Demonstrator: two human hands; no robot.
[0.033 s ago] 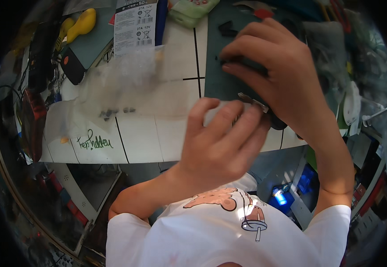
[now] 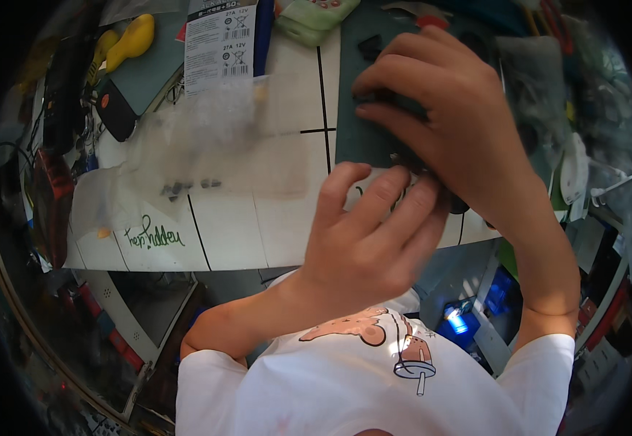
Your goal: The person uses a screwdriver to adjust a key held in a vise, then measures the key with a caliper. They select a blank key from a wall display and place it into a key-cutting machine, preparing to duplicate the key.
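My right hand [image 2: 450,102] is over the dark green mat [image 2: 352,138], thumb and forefinger curled around something dark that I cannot make out. Just nearer, my left hand [image 2: 374,232] hovers at the mat's front edge. Its fingers are bent but spread apart, and nothing shows held in them. A small metal piece [image 2: 394,157] peeks out beyond the left fingertips, mostly hidden. Part of a dark rounded object [image 2: 459,206] shows beside the left fingers, under the right wrist. Further back on the mat lies a small black part [image 2: 369,48].
Clear plastic bags [image 2: 207,145] with small dark pieces cover the white table [image 2: 236,240] at left. Behind them stand a printed white card [image 2: 221,47] and a green pouch [image 2: 316,20]. A black key fob [image 2: 116,109] and yellow-handled tool [image 2: 131,43] lie far left; more plastic bags [image 2: 537,80] lie right.
My left hand has shifted slightly right and nearer, and its fingers now cover more of the small metal piece. My right hand has moved slightly left.
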